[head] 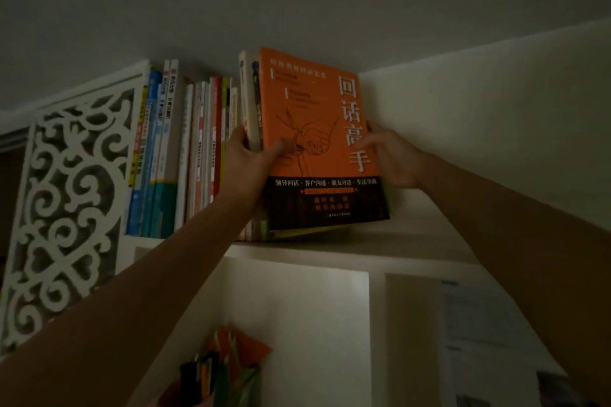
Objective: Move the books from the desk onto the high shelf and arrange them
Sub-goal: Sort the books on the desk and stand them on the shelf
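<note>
gripping the orange book (317,129) titled "回话高手", left hand (251,158) and right hand (393,155) clasp its edges.

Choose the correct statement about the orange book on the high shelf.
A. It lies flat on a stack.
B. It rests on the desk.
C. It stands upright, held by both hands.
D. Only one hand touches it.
C: the orange book stands upright on the shelf, left hand and right hand gripping its sides.
</note>
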